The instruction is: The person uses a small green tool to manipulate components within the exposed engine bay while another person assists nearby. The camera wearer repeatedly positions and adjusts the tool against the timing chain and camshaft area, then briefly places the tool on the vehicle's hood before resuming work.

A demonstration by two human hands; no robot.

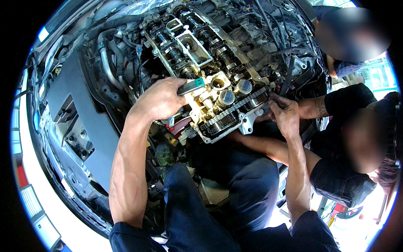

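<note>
An engine [194, 49] with its camshafts exposed lies in front of me. My left hand [161, 100] is closed round a slim grey work light with a green end [193, 86]. Its glow falls on the near end of the engine, around two round caps [226, 98]. A timing chain [233, 110] runs across this near end. My right hand [286, 112] is at the chain's right end, thumb and fingers pinched together by the engine's edge. What they pinch, if anything, I cannot make out.
A co-worker's forearm [268, 147] reaches in from the right under the engine's front; the hand is hidden. Another person [346, 67] is at the far right. A grey plastic cover [79, 109] lies on the left. Hoses and a metal pipe [108, 67] run beside the engine.
</note>
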